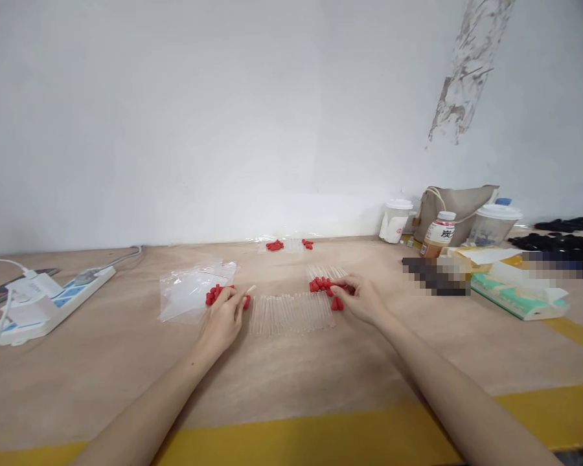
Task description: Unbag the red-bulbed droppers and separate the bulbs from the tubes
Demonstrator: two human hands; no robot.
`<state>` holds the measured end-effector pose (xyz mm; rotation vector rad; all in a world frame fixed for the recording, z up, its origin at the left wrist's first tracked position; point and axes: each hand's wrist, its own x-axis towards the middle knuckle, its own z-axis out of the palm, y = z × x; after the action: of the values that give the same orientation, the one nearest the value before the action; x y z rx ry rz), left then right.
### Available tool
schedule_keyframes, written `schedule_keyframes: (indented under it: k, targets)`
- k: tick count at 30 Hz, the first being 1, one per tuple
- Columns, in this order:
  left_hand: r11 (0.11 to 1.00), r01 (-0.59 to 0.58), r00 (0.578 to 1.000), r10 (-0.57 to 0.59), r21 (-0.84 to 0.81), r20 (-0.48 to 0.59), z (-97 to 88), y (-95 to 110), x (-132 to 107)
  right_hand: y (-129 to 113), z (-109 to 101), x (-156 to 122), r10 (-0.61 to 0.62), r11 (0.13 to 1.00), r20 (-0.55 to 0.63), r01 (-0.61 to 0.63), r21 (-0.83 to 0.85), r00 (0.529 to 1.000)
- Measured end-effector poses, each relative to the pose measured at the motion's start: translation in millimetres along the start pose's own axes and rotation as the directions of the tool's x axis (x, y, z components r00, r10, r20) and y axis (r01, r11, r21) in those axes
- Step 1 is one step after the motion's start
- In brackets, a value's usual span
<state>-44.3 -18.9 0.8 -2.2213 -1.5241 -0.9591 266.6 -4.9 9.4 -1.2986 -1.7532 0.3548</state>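
A row of clear thin tubes (291, 312) lies side by side on the wooden table (291, 369). My left hand (225, 321) is closed round one clear tube, whose tip pokes out past the fingers, next to a small heap of red caps (214, 294). My right hand (357, 298) rests on a second pile of red caps (323, 285) at the right end of the row, fingers pinched among them. More clear tubes (326, 272) lie just behind that pile.
Clear plastic bags (189, 291) lie left of the tubes. A power strip with chargers (43, 298) sits far left. More red caps on plastic (284, 244) lie by the wall. Bottle (440, 234), cups, bag (459, 210) and tissue pack (519, 294) stand at right.
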Motion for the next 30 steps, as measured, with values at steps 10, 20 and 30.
schedule_keyframes:
  k: [10,20,30]
  targets:
    - [0.989,-0.101,0.994,0.105,0.103,-0.033,15.3,2,-5,17,-27,3,0.275,0.941,0.075,-0.252,-0.225,0.959]
    - [0.985,-0.118,0.991,0.109,0.122,0.079,17.4,4,-4,22,-16,0,0.368,0.93,0.214,-0.356,-0.092,0.905]
    - [0.998,-0.037,0.99,0.044,-0.057,0.133,11.6,16,-2,37,4,3,0.407,0.912,0.188,-0.409,-0.029,0.894]
